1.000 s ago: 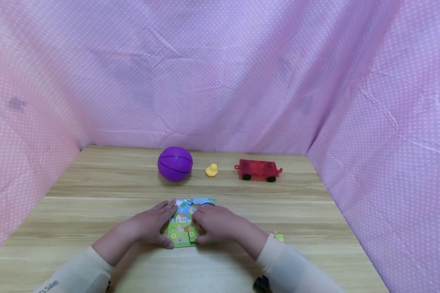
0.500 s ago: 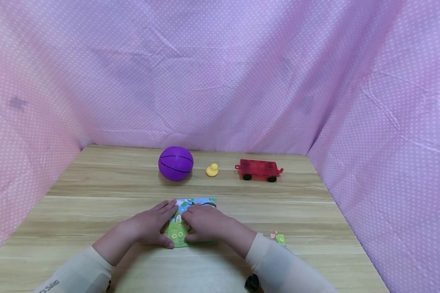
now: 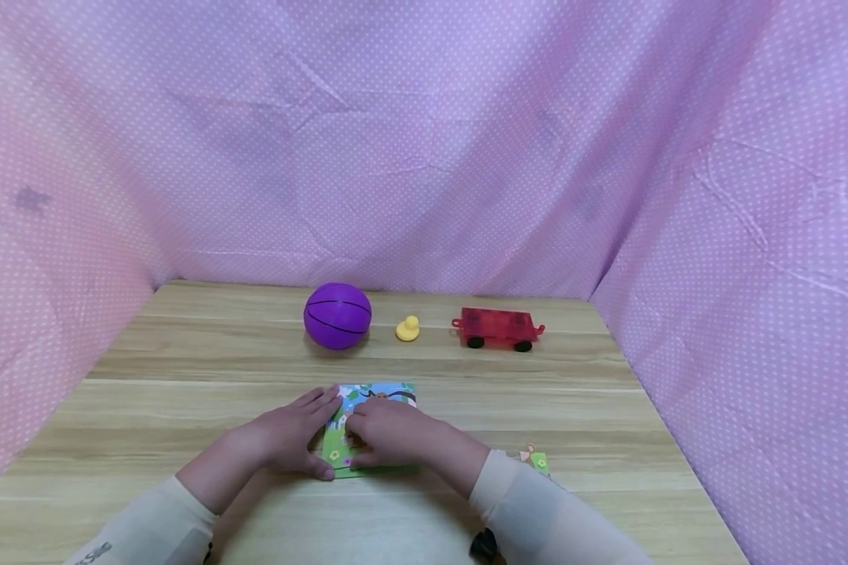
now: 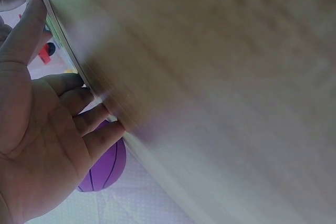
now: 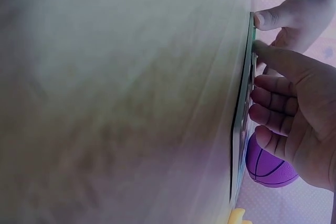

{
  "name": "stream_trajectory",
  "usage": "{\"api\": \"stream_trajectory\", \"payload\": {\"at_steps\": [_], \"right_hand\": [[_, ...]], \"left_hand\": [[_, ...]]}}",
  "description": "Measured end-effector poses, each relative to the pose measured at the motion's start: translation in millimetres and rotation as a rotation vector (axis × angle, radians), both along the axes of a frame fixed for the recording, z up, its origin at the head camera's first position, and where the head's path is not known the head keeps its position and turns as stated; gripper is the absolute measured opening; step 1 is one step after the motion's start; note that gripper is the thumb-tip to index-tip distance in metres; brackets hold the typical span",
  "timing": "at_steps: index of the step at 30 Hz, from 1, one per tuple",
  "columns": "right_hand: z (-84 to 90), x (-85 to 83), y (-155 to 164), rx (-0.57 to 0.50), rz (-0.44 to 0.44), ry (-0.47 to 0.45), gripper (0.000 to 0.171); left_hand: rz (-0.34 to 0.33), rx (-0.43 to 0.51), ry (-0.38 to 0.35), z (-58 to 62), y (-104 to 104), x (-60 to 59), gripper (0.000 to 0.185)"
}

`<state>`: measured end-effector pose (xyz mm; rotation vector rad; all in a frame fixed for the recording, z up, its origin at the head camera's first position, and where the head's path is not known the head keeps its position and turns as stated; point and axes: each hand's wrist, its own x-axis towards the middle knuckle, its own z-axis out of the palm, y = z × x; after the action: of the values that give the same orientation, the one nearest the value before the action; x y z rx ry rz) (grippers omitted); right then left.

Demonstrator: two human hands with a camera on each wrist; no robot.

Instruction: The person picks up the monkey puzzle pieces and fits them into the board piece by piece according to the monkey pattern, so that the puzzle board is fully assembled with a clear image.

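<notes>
A flat picture puzzle with blue sky, a branch and green grass lies on the wooden table in the head view. Along its left edge rests my left hand, fingers straight at the upper left and thumb at the lower left corner. My right hand is over the middle of the puzzle with curled fingers, holding a small puzzle piece down against it; the hand hides most of that piece. In the right wrist view, the right thumb touches the puzzle's near edge and the fingertips are close to its surface.
Behind the puzzle stand a purple ball, a yellow rubber duck and a red toy wagon. A loose puzzle piece lies to the right, partly behind the right sleeve. A pink dotted cloth encloses the table.
My right hand has moved left across the puzzle with the puzzle piece, now covering more of the picture's middle. The left hand has stayed in place.
</notes>
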<state>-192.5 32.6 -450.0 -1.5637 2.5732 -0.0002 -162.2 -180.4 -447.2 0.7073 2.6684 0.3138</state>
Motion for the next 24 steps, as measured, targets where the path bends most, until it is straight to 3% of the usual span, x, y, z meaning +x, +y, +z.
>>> {"api": "stream_trajectory", "payload": {"at_steps": [8,14,24], "right_hand": [[0.6,-0.7,3.7,-0.001,0.000,-0.047,0.028],[1.0,-0.7,9.0,0.003,0.041,-0.043,0.027],[0.7,-1.3,11.5,0.013,0.062,-0.034,0.030]], "left_hand": [[-0.001,-0.002,0.027,-1.9,0.0,0.5,0.111],[0.004,0.002,0.001,0.6,-0.3,0.5,0.110],[0.032,-0.032,-0.040,3.9,1.2,-1.6,0.086]]}}
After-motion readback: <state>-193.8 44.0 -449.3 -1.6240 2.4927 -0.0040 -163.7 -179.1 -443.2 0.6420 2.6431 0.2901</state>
